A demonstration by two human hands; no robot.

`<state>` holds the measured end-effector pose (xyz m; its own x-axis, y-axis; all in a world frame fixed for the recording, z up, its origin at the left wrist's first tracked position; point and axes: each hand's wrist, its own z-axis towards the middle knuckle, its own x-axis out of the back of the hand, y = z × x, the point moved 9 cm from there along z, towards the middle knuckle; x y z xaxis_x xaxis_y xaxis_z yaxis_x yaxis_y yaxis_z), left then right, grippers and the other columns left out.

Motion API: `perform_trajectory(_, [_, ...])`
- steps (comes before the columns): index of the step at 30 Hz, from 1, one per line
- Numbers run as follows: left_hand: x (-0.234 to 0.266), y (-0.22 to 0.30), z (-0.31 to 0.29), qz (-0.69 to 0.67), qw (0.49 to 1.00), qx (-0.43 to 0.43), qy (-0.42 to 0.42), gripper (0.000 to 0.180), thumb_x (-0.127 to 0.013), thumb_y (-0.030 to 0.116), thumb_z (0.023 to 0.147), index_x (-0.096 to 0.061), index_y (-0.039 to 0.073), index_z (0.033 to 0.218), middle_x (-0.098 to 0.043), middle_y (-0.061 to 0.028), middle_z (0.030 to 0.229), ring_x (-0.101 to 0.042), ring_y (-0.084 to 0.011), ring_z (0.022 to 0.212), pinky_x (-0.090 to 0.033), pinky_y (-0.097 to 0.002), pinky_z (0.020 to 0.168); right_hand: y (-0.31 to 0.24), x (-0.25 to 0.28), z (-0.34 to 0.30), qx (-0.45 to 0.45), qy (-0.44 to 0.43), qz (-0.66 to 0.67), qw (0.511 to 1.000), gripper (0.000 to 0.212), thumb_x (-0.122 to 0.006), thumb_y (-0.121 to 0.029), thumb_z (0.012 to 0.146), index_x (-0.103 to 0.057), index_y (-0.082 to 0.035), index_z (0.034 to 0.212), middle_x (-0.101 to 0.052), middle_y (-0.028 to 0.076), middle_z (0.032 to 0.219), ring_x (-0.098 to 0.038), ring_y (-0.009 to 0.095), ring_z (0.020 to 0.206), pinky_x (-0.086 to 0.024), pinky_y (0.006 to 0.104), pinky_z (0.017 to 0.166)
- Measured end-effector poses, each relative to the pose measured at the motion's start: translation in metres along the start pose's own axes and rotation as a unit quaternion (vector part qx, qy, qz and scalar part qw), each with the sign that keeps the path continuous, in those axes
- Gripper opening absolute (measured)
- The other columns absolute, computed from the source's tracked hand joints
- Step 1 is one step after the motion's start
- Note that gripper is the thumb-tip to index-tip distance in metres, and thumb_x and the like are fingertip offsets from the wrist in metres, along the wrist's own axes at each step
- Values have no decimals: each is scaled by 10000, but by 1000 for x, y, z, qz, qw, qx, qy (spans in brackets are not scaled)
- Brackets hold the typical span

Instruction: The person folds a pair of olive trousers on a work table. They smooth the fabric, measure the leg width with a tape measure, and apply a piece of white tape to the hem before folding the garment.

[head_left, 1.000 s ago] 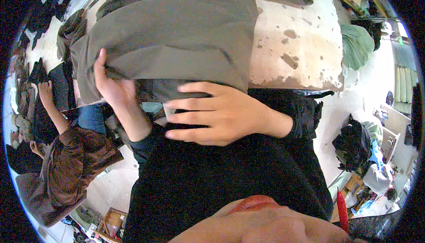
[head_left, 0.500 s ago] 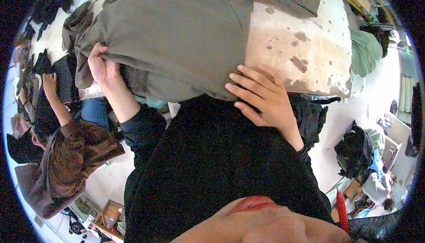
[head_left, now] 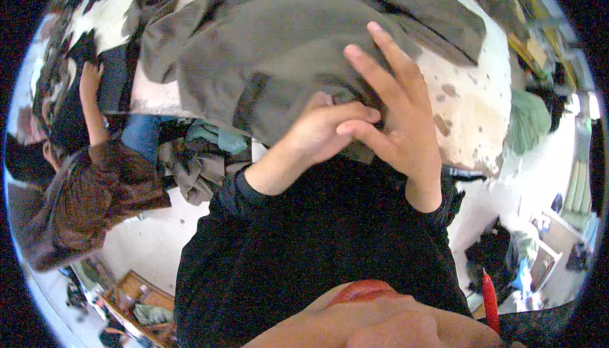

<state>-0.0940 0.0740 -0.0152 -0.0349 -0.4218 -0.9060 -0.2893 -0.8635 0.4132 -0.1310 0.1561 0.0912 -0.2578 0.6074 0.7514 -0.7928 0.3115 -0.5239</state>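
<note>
A large piece of grey-brown fabric (head_left: 273,37) lies across the stained pale table board (head_left: 472,94) in front of me. Over its near part my left hand (head_left: 323,129) is closed, fingers curled, with the fabric bunched up against it; exactly where it pinches is hidden and blurred. My right hand (head_left: 406,107) rises just beside it, fingers stretched out and apart. Its thumb meets the left hand's fingers, and nothing shows in its grasp. A dark patch of the fabric's folded side shows left of my hands.
At the left a co-worker in a brown top (head_left: 114,183) has an arm on the table. Crumpled cloth (head_left: 196,164) hangs below the table's near edge. A green sack (head_left: 528,119) stands beyond the right edge. A wooden crate (head_left: 146,291) is on the floor at lower left.
My left hand has swung from the fabric's left side to the middle, and the fabric's left part has shifted right and creased. My right hand has lifted off the fabric, fingers spreading.
</note>
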Motion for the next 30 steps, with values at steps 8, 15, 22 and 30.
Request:
perform_trajectory(8, [12,63,-97,285,920,-153,222,217,-511,23,990,-637,-35,1157,-693,-111,1053,-644,-174,979,-500,-313,880,82,-36,-47,-63,-49,-35,996,344,-635,-171,909,-671,-116,1246,-653,91,1280,-587,264,1215,-440,399,1022])
perform_trajectory(15, [31,178,-181,623,567,-390,372,170,-538,-20,962,-680,-2,1055,-702,-82,1051,-634,-153,994,-471,-273,881,123,161,-115,-305,428,-383,760,297,-608,-166,944,-640,31,1164,-667,191,1163,-654,280,988,-521,361,871])
perform_trajectory(22, [42,191,-131,859,323,-211,336,419,-561,62,863,-657,145,1263,-610,-39,1352,-493,-298,1310,-291,-457,1112,49,-13,-52,-83,-74,-230,967,638,-494,-555,948,-521,-124,1417,-483,143,1479,-374,334,1416,-257,535,1155])
perform_trajectory(30, [45,181,-183,762,473,-320,307,422,-541,120,872,-651,166,1277,-613,-28,1342,-496,-276,1297,-259,-479,1101,115,57,-81,-375,54,-183,907,415,-500,-295,1020,-571,-111,1385,-494,148,1478,-419,342,1396,-299,452,1160])
